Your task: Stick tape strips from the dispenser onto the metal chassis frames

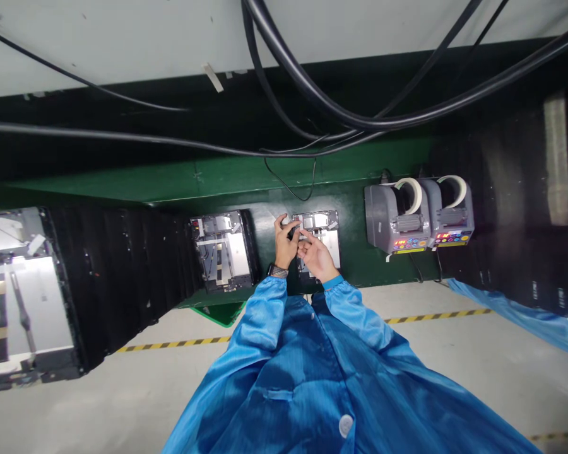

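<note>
An opened tablet-like device [332, 243] with a silver inner plate and black frame lies on the green bench below my hands. My left hand [284, 243] is over its upper left edge, with the index finger bent and the thumb close to my other hand's fingertips. From the right, my right hand [316, 255] covers part of the device, its fingers curled and their tips drawn together by the left thumb. A small pale strip shows near the fingertips. Whatever is pinched there is too small to name.
Left of my hands is a similar opened device [220, 249] at the end of a long row of black units [118, 277]. Two grey tape dispensers [397, 217] with lit panels stand to the right. Thick black cables [331, 113] hang across the bench's far side.
</note>
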Demonstrator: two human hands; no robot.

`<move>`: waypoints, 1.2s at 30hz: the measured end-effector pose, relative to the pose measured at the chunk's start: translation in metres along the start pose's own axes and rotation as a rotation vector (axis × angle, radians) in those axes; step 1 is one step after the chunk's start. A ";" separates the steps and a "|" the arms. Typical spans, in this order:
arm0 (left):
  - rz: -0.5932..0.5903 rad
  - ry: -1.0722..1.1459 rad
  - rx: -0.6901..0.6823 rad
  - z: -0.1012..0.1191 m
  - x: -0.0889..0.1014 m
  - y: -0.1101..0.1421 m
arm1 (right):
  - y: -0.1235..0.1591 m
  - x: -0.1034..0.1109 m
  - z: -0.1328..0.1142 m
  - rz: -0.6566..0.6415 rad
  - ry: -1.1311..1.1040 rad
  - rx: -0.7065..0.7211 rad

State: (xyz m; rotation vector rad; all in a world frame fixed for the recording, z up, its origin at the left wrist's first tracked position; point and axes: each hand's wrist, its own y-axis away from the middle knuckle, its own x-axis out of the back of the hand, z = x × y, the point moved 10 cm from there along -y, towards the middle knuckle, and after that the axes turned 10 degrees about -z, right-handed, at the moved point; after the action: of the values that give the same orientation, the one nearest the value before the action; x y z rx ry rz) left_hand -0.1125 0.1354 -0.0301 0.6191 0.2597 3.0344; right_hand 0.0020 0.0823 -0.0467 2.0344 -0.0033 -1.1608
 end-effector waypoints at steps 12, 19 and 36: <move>0.000 -0.008 -0.036 0.004 0.001 0.003 | 0.003 -0.007 -0.011 -0.014 0.107 -0.098; -0.017 -0.021 -0.058 0.008 0.002 0.001 | 0.023 -0.020 -0.071 0.093 1.251 0.327; -0.031 0.012 -0.037 -0.001 0.001 -0.001 | 0.000 -0.046 -0.062 -0.244 2.400 0.395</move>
State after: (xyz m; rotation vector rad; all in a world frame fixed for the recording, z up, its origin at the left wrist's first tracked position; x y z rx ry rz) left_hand -0.1133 0.1365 -0.0307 0.5897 0.2114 3.0067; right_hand 0.0207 0.1368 0.0039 2.4144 1.1675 1.7493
